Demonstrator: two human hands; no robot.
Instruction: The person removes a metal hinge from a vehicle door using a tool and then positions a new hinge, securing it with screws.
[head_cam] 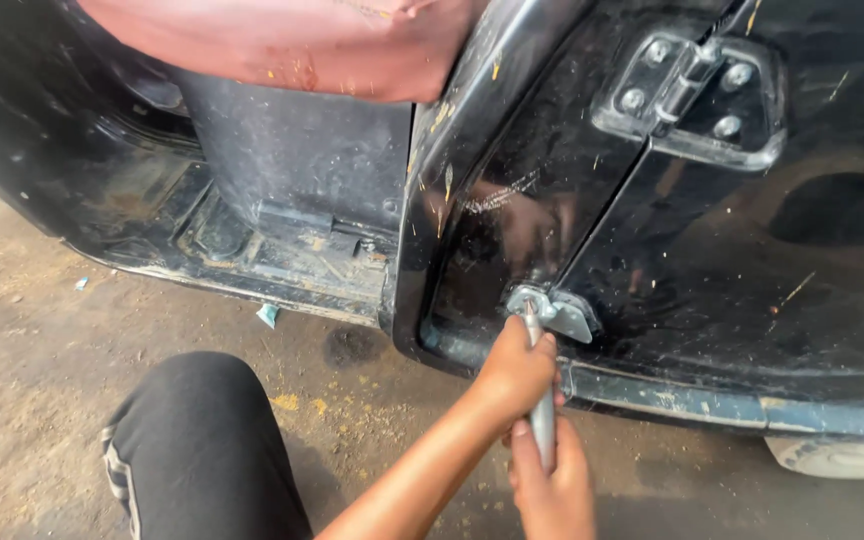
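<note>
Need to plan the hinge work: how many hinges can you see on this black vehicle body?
2. An upper hinge sits near the top right, and a lower hinge sits by the bottom edge, where both hands hold a metal tool. Others may lie out of view.

head view looks down, close to door (712, 260).

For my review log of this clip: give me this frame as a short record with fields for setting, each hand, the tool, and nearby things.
Setting: dirt ground beside a black vehicle body, its door open
Left hand: wrapped around the upper part of a metal tool shaft
Right hand: gripping the lower end of the same shaft
Tool tip: set against the lower hinge at the panel's bottom edge
Upper hinge: bolted, untouched
Nearby: reddish seat above the footwell; person's knee in black trousers
</note>
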